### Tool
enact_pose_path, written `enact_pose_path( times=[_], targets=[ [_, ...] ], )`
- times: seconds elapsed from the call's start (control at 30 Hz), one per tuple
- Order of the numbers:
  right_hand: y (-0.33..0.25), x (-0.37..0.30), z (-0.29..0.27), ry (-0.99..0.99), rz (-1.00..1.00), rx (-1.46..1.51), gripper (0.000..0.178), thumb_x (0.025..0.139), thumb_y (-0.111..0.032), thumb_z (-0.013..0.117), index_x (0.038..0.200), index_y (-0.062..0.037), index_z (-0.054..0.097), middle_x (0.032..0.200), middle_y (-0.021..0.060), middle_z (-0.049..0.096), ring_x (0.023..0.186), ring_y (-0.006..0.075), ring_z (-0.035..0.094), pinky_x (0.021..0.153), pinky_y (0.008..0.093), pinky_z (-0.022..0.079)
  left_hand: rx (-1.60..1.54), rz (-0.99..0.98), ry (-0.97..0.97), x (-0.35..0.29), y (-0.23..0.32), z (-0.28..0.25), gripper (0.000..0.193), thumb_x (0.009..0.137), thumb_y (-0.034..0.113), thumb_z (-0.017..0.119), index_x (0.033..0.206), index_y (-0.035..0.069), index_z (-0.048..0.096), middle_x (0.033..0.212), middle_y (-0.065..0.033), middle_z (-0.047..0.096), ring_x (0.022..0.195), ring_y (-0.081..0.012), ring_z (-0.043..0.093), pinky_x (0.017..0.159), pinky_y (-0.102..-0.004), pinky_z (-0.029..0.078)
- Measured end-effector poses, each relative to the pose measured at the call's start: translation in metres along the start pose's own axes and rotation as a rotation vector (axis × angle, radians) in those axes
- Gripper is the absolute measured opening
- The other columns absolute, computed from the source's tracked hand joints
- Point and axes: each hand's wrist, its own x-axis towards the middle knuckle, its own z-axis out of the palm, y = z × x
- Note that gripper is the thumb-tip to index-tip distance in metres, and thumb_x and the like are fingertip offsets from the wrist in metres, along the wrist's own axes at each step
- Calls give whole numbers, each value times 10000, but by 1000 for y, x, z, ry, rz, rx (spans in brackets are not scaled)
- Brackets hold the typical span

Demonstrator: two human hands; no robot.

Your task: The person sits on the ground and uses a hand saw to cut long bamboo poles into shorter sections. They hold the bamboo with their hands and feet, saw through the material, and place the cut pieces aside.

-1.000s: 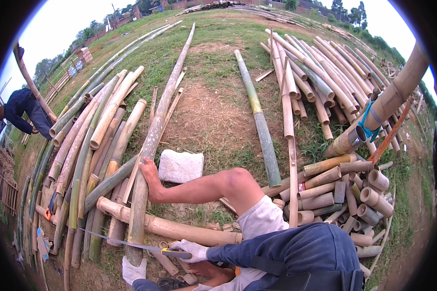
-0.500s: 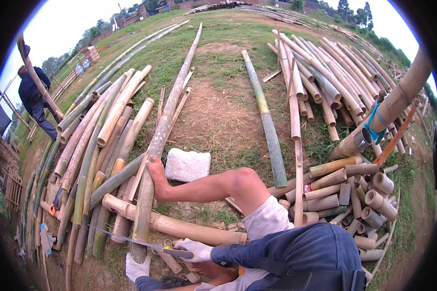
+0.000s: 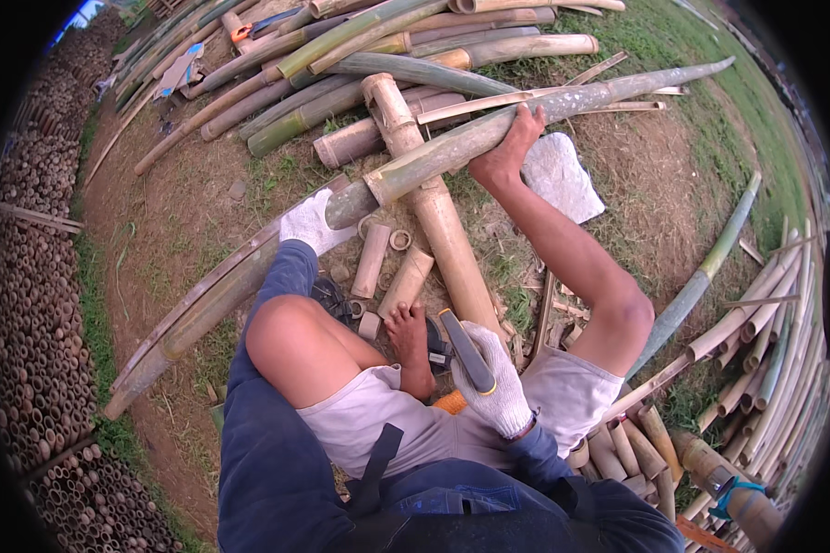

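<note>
A long bamboo pole (image 3: pixel 461 147) slants from the lower left to the far right, resting across a thicker bamboo log (image 3: pixel 440 217). My left hand (image 3: pixel 312 224), in a white glove, is closed round the pole left of the log. A ring-like edge marks the pole just beyond that hand; I cannot tell whether it is cut through there. My bare foot (image 3: pixel 512 147) presses on the pole on the far side of the log. Over my lap, my gloved right hand (image 3: pixel 498 387) grips a saw (image 3: pixel 468 352) by its dark grey and yellow handle; its blade does not show.
Short bamboo offcuts (image 3: pixel 406 279) lie by my other foot. A pale stone block (image 3: pixel 563 177) sits beside the pole. Bamboo poles (image 3: pixel 378 46) are piled at the far side, others (image 3: pixel 765 323) at right. Stacked bamboo ends (image 3: pixel 41 350) line the left.
My view has swung to the left and down. The saw has come away from the pole to over my lap, in my right hand. My left hand still holds the pole.
</note>
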Motion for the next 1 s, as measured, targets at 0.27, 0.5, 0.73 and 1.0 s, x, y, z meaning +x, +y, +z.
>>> enact_pose_path(
  times=[0.27,0.5,0.73,1.0],
  targets=[
    [14,38,28,23,-55,-71,536,997,-56,762,1499,-6,581,1392,208,683,1294,360,716,1117,427,551,35,13,15,0,-10,11,996,781,681,899,1549,125,594,1370,-203,745,1249,-403,739,1068,-528,594],
    [59,146,90,11,-176,89,505,1023,-55,742,1488,-10,553,1370,162,642,1249,268,665,1104,396,527,20,0,-56,-2,-8,-1,941,796,668,896,1490,102,609,1335,-205,750,1224,-396,748,1051,-531,595],
    [31,-57,-7,-98,-45,-160,472,1004,-20,674,1468,9,596,1341,205,632,1311,351,661,1143,435,503,21,30,2,1,-17,16,951,807,690,877,1508,100,621,1308,-207,755,1192,-397,759,1024,-533,601],
    [35,171,85,-20,-146,7,313,1052,-82,691,1332,4,582,1233,207,637,1107,345,672,1022,428,539,13,30,18,-4,-13,7,972,797,693,886,1523,105,616,1346,-196,753,1228,-393,751,1061,-539,594]
  ],
)
